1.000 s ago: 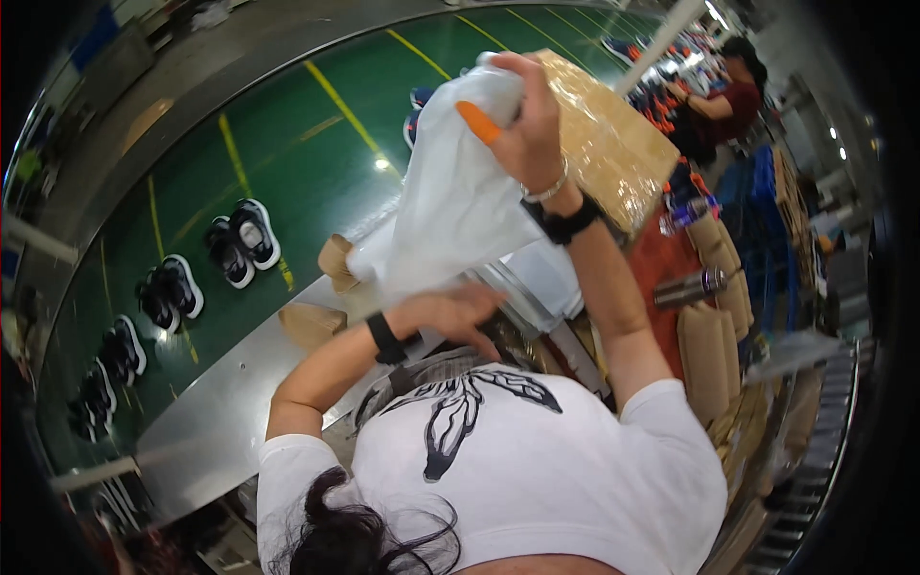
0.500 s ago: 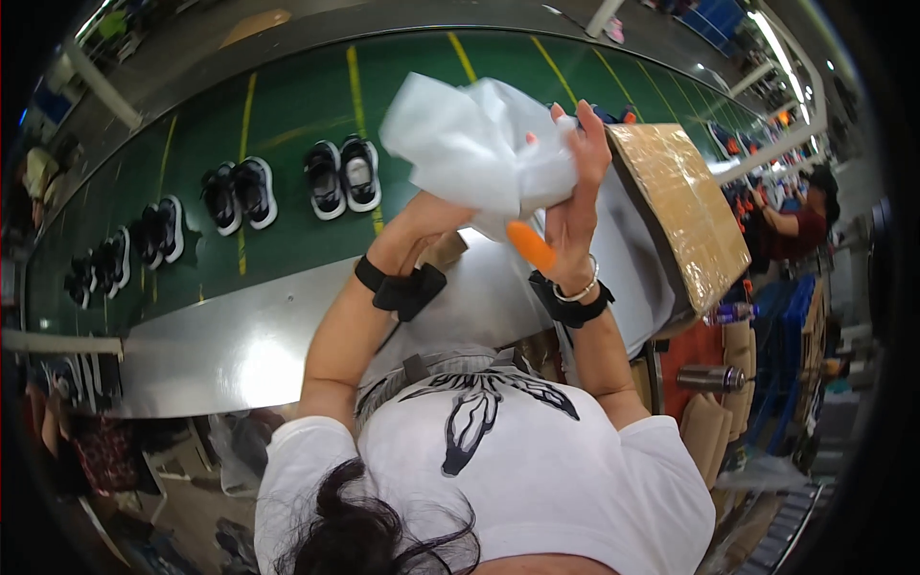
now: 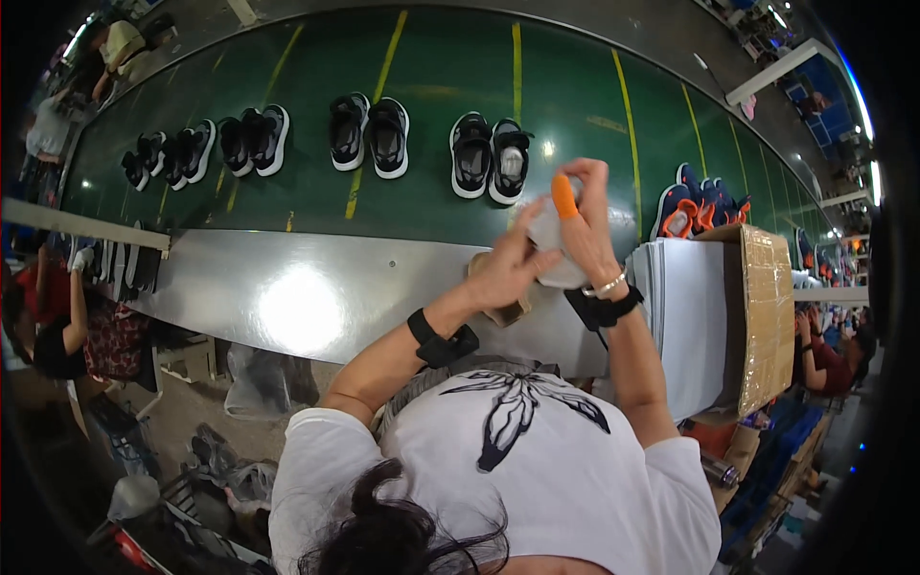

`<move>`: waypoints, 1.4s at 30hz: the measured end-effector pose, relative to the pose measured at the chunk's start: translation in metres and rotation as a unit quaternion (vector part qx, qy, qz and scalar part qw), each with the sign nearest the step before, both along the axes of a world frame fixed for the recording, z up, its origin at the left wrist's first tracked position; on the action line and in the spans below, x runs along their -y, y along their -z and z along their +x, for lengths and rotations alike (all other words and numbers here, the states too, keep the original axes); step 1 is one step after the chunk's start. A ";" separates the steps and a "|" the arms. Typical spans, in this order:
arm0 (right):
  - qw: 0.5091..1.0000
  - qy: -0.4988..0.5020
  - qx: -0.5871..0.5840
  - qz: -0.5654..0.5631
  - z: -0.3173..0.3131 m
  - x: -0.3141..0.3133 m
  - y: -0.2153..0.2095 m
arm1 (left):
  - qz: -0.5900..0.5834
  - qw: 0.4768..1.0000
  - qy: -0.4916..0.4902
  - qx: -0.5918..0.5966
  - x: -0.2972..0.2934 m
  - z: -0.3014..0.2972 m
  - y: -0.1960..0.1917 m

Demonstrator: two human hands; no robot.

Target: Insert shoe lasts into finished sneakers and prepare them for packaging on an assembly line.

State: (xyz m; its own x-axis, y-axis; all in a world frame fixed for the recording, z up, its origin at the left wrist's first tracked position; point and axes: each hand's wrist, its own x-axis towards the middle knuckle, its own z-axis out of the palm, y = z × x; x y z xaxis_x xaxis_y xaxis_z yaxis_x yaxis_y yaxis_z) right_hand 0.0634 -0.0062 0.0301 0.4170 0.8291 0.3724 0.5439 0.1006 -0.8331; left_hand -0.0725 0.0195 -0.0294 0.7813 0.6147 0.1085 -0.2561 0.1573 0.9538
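Observation:
A wad of white tissue paper (image 3: 562, 266), crumpled into a compact ball, is squeezed between my two hands above the metal ledge. My left hand (image 3: 506, 266) presses on its left side, fingers against the paper. Round the upper and right side curls my right hand (image 3: 589, 230), an orange finger cot (image 3: 563, 196) on its thumb. Just beyond my hands, on the green conveyor belt (image 3: 575, 115), stands a pair of black shoes (image 3: 471, 158) with white soles. The right shoe of that pair has something pale inside it.
More black shoe pairs (image 3: 388, 139) line the belt to the left. Navy and orange shoes (image 3: 678, 211) stand at the right, behind a cardboard box (image 3: 767, 321) and a stack of white sheets (image 3: 685, 321). A brown object (image 3: 508, 311) lies on the metal ledge (image 3: 364, 278) below my left hand.
The loose, spread-out paper has been crushed into a small ball. My hands have come lower and nearer. The view has shifted, so the shoes and box appear farther right.

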 end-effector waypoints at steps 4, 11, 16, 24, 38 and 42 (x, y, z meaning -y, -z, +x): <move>0.990 -0.082 0.114 0.029 -0.026 -0.026 0.008 | -0.111 0.982 -0.149 0.008 -0.039 -0.015 0.004; 0.987 0.005 0.093 -0.131 -0.025 -0.040 0.061 | -0.008 0.986 -0.134 -0.097 -0.120 -0.025 0.051; 0.959 0.010 -0.062 -0.277 -0.020 -0.069 0.075 | 0.231 0.916 -0.244 -0.219 -0.202 -0.002 0.119; 0.893 0.038 0.245 -0.376 0.001 -0.165 0.157 | 0.289 0.909 -0.027 -0.299 -0.256 0.045 0.140; 0.915 0.076 0.354 -0.179 0.023 -0.163 0.182 | 0.352 0.900 -0.117 -0.230 -0.245 0.041 0.153; 0.943 0.066 0.301 -0.128 0.013 -0.151 0.158 | 0.274 0.916 -0.134 -0.262 -0.243 0.028 0.147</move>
State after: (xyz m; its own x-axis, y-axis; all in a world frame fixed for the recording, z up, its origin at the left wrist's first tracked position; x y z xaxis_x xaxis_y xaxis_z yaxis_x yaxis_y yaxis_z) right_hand 0.0761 0.1452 -0.1275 0.2999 0.8797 0.3690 0.9194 -0.1632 -0.3579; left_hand -0.0445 0.2627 -0.1765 0.6432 0.7575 0.1116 0.2990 -0.3826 0.8742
